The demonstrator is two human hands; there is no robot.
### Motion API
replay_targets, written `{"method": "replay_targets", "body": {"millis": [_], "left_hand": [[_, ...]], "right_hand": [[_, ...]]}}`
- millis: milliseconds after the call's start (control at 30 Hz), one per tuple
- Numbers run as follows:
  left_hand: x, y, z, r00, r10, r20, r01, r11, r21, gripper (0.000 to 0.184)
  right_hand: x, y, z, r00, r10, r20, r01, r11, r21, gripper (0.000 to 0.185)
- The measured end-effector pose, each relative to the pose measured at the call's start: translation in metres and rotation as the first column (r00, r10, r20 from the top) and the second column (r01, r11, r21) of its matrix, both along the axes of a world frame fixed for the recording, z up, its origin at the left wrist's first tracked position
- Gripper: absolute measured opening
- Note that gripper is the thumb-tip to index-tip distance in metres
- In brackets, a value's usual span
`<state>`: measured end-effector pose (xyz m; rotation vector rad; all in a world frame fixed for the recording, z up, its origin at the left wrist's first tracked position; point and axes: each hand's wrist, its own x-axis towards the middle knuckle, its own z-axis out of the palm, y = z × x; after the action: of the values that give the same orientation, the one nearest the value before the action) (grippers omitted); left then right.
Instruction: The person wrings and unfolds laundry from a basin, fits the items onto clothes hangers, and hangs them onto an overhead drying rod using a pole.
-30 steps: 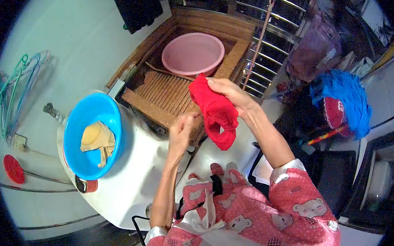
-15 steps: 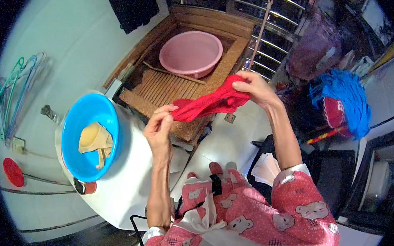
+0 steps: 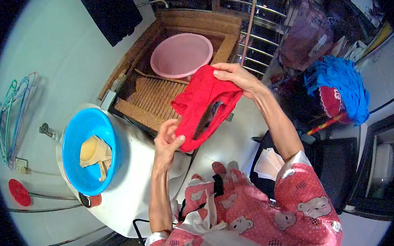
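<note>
A pair of red underpants (image 3: pixel 197 98) is stretched between my hands in front of me, with a gap in the cloth showing through. My right hand (image 3: pixel 236 78) pinches its upper right edge, thumb on top. At the lower left edge, the thumb and fingers of my left hand (image 3: pixel 168 141) grip the cloth. To the left of that hand, a blue basin (image 3: pixel 75 138) stands on a white surface (image 3: pixel 132 186) and holds a beige bra (image 3: pixel 96 152). Beyond the underpants, a pink basin (image 3: pixel 182 55) sits in a brown sink with a ribbed washboard (image 3: pixel 158 96).
Hangers (image 3: pixel 15 112) hang on the left wall above a red disc (image 3: pixel 20 192). Dark cloth (image 3: pixel 107 9) hangs at the upper left. A blue mop-like bundle (image 3: pixel 341 86) is at the right, near metal railings (image 3: pixel 261 36). My slippered feet (image 3: pixel 221 169) are below.
The underpants, earlier pulled into a narrow band, are now spread open with a gap showing. My left hand has moved lower, my right hand slightly left. The view has shifted a little.
</note>
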<state>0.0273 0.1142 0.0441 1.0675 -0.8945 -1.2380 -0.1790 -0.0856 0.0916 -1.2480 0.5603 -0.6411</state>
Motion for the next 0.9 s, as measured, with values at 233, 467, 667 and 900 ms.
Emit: {"method": "replay_targets", "body": {"millis": [233,467,667,900], "left_hand": [[0.005,-0.017,0.001,0.808,0.285,0.516,-0.231,0.958,-0.167,0.031],[0.003,-0.049,0.037,0.952,-0.149,0.267,0.184,0.976,-0.112,0.027],[0.032,-0.047,0.007,0.818,-0.531,0.224,0.468,0.839,0.278,0.039],[0.016,-0.039,0.001,0.912,-0.410,0.015,0.387,0.872,0.302,0.024]], "right_hand": [[0.026,0.018,0.037,0.890,0.343,-0.300,-0.436,0.832,-0.342,0.037],[0.044,0.040,0.076,0.700,0.474,-0.534,-0.709,0.548,-0.443,0.032],[0.037,0.035,0.072,0.717,0.442,-0.539,-0.694,0.378,-0.613,0.030],[0.029,0.035,0.074,0.723,0.519,-0.455,-0.686,0.465,-0.559,0.027]]}}
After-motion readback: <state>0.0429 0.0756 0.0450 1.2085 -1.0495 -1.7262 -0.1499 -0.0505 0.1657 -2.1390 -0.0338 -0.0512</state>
